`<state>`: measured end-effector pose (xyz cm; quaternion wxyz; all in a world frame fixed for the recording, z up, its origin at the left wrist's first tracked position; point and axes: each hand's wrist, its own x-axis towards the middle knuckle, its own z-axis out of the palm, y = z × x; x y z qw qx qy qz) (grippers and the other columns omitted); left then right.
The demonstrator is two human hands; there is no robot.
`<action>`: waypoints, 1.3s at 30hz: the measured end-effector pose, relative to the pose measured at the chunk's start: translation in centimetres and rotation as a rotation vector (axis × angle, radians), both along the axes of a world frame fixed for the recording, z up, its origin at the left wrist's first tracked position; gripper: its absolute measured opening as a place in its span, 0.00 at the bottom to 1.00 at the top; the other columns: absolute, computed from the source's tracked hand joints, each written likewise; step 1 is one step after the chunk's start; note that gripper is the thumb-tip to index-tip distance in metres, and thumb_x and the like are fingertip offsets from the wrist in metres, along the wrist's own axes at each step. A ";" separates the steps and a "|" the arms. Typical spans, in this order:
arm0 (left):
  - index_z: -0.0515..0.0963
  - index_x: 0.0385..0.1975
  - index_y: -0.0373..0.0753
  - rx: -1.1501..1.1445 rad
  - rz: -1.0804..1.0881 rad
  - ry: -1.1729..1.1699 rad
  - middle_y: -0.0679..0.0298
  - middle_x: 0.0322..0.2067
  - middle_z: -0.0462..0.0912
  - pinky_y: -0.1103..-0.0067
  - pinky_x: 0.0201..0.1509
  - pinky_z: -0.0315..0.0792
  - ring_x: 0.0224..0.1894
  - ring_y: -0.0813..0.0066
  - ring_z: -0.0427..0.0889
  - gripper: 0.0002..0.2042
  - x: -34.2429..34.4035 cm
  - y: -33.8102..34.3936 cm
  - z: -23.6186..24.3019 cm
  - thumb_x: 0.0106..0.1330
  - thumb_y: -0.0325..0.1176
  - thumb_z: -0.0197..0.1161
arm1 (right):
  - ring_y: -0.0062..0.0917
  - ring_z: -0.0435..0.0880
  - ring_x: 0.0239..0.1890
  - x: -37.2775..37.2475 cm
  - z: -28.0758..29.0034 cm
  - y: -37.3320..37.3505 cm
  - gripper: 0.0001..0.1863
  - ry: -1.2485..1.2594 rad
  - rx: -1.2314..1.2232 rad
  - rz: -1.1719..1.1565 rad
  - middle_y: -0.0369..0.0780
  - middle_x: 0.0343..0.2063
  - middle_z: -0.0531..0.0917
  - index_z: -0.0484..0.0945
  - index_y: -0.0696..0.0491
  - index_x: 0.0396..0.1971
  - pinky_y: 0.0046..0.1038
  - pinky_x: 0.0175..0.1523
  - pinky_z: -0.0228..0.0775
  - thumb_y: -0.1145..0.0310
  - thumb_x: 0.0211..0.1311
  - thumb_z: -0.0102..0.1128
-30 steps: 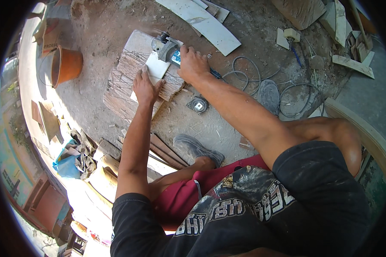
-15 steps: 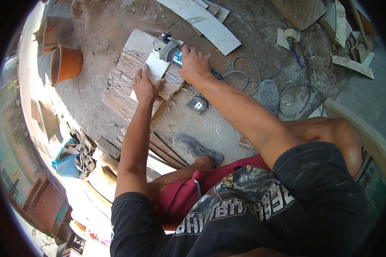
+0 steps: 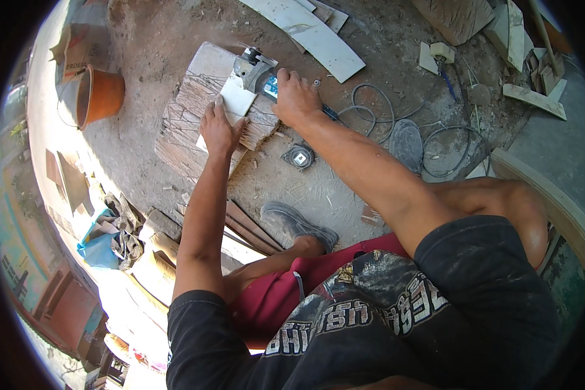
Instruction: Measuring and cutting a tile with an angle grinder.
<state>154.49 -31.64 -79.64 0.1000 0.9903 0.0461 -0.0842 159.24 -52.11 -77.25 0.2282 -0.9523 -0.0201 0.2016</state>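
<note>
My right hand [image 3: 297, 99] is wrapped round the body of a blue and grey angle grinder [image 3: 259, 73]. Its head lies over the far end of a narrow white tile piece [image 3: 238, 97]. Across the tile's near part, my left hand [image 3: 219, 130] grips it, thumb by the right edge and fingers by the left. Under the tile is a scored, worn wooden board [image 3: 187, 117] on the ground. The grinder's disc is hard to make out beyond its head.
A curved white tile offcut [image 3: 312, 39] lies beyond the board. To the left stands an orange bucket [image 3: 104, 97]. A grey cable [image 3: 377, 107] loops at right. Near my shoe [image 3: 299, 224] sits a tape measure [image 3: 299, 156]. More offcuts [image 3: 533, 101] are piled far right.
Hardly anything differs. The grinder and both hands keep nearly the same place on the tile; the whole view has shifted very slightly.
</note>
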 end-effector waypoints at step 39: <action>0.61 0.65 0.40 -0.029 -0.001 -0.021 0.48 0.61 0.67 0.61 0.66 0.58 0.62 0.48 0.65 0.42 0.0 0.1 -0.2 0.51 0.47 0.73 | 0.44 0.77 0.52 -1.4 0.2 -1.6 0.23 -0.024 -0.020 0.015 0.49 0.48 0.76 0.65 0.56 0.50 0.45 0.57 0.69 0.70 0.54 0.61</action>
